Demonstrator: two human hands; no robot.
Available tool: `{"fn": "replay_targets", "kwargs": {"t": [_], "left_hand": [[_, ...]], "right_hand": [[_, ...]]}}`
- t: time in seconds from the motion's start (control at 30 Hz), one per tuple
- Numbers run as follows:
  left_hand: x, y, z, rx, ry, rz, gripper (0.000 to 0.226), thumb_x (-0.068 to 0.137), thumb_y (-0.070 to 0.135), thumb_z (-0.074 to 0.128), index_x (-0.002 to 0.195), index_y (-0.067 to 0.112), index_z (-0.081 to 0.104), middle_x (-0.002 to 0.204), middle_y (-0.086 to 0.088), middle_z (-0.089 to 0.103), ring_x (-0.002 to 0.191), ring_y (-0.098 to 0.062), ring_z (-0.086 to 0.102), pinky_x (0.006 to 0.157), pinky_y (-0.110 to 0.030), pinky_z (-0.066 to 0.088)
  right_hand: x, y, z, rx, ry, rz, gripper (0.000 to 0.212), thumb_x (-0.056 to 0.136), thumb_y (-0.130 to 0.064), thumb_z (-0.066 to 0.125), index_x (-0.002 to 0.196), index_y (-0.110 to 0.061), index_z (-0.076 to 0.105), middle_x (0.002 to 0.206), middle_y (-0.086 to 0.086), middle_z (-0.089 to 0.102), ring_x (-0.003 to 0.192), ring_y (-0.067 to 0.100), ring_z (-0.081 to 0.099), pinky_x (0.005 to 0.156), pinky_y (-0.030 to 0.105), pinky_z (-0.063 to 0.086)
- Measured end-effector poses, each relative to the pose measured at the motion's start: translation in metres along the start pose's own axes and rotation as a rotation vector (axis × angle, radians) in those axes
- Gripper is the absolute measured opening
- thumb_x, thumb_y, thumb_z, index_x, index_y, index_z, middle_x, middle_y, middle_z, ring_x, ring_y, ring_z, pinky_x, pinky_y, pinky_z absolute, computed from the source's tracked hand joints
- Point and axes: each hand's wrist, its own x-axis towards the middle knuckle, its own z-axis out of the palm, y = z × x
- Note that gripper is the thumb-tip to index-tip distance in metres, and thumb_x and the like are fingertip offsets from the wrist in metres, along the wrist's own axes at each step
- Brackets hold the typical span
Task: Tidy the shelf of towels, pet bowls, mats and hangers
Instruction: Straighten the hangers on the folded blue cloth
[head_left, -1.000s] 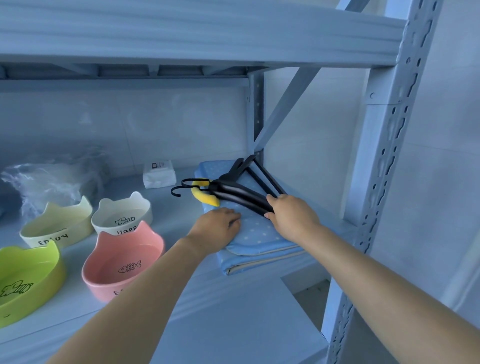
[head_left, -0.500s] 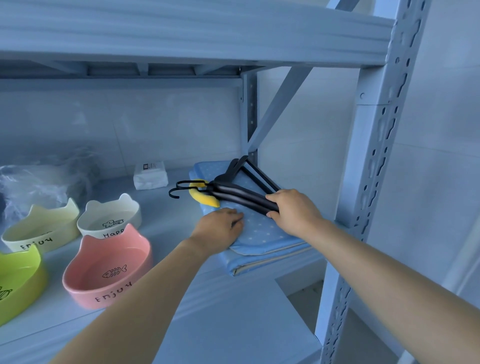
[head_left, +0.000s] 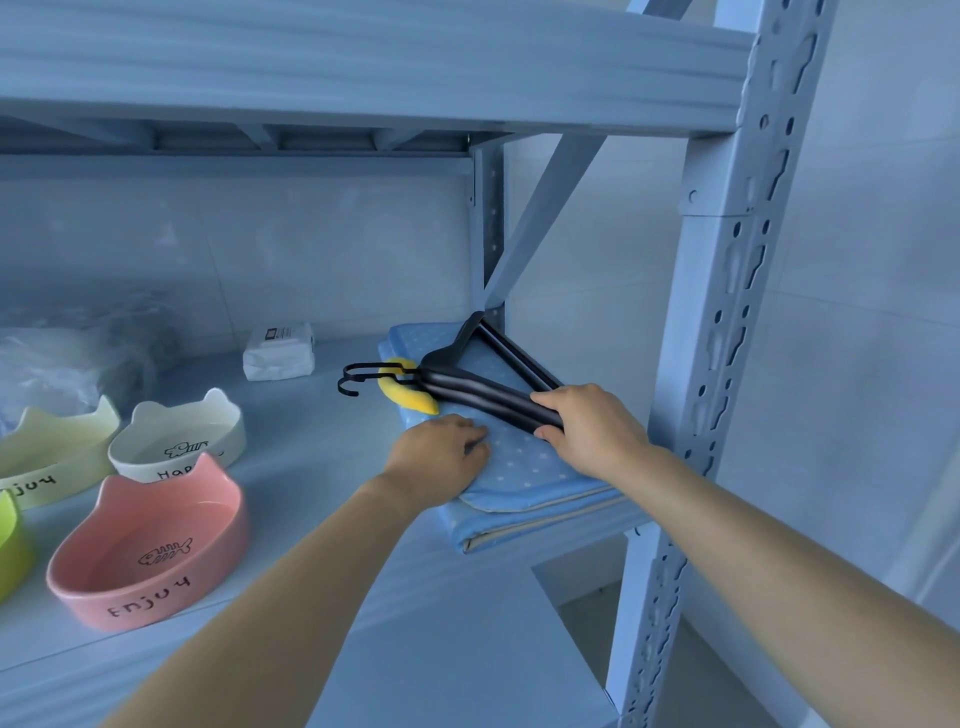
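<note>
Our right hand (head_left: 592, 431) was curled round the near ends of the black hangers (head_left: 478, 389), thumb under and fingers over. Our left hand (head_left: 441, 457) lay on the folded blue dotted mats (head_left: 524, 462), fingers nearly straight, pressing the near left corner down. Over the last second little had changed: both hands kept their places and the bundle stayed flat on the mats with its hooks pointing left. We judged the hangers were being squared up, not yet lifted away. A yellow piece (head_left: 408, 397) we could not identify lay under the hanger necks. The stack sat at the right end of the shelf (head_left: 311, 519). Farther left stood a white packet (head_left: 279, 353), then the pink bowl (head_left: 150, 545) and white bowl (head_left: 176, 441).
</note>
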Motion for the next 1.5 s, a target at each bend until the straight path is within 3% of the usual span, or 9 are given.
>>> {"fn": "replay_targets", "kwargs": {"t": [0.37,0.63,0.87,1.0,1.37,1.5], "left_hand": [[-0.017,0.012,-0.002,-0.007,-0.003,-0.021,0.042,0.098,0.042,0.032,0.138,0.032,0.042,0.147,0.011,0.035,0.135,-0.011,0.030,0.106,-0.025,0.026],[-0.034,0.026,0.001,-0.030,0.033,-0.054,0.040,0.100,0.038,0.031,0.137,0.031,0.043,0.147,0.010,0.036,0.135,-0.011,0.029,0.106,-0.025,0.025],[-0.042,0.030,0.001,-0.056,0.041,-0.081,0.040,0.100,0.035,0.031,0.138,0.031,0.043,0.147,0.011,0.035,0.135,-0.009,0.027,0.106,-0.023,0.023],[-0.043,0.030,0.002,-0.064,0.037,-0.080,0.040,0.100,0.034,0.030,0.138,0.029,0.043,0.147,0.010,0.035,0.135,-0.010,0.028,0.106,-0.022,0.022],[-0.044,0.027,0.005,-0.115,0.095,-0.061,0.039,0.101,0.030,0.030,0.137,0.025,0.046,0.144,0.009,0.039,0.133,-0.009,0.032,0.103,-0.017,0.021],[-0.045,0.027,0.003,-0.148,0.122,-0.046,0.037,0.100,0.028,0.034,0.133,0.023,0.049,0.143,0.007,0.040,0.129,-0.011,0.035,0.100,-0.018,0.024]], "right_hand": [[-0.018,0.005,-0.008,-0.049,0.013,-0.073,0.028,0.091,-0.025,0.058,0.116,-0.011,0.058,0.104,0.010,0.065,0.093,0.027,0.060,0.080,0.040,0.051],[-0.032,0.009,-0.016,-0.045,0.027,-0.123,0.021,0.089,-0.028,0.058,0.106,-0.016,0.060,0.082,0.004,0.063,0.072,0.022,0.056,0.062,0.031,0.048],[-0.037,0.010,-0.016,-0.113,0.008,-0.168,0.027,0.093,-0.029,0.053,0.114,-0.012,0.054,0.097,0.007,0.061,0.083,0.026,0.058,0.065,0.031,0.045],[-0.038,0.010,-0.018,-0.079,-0.002,-0.154,0.030,0.093,-0.029,0.054,0.117,-0.011,0.055,0.101,0.009,0.063,0.087,0.027,0.060,0.075,0.038,0.052],[-0.034,0.010,-0.016,-0.049,0.016,-0.190,0.027,0.091,-0.026,0.056,0.115,-0.013,0.058,0.101,0.006,0.063,0.087,0.024,0.060,0.075,0.038,0.052],[-0.032,0.012,-0.020,-0.004,0.040,-0.214,0.031,0.089,-0.031,0.059,0.114,-0.012,0.060,0.113,0.002,0.061,0.099,0.023,0.058,0.081,0.038,0.051]]}}
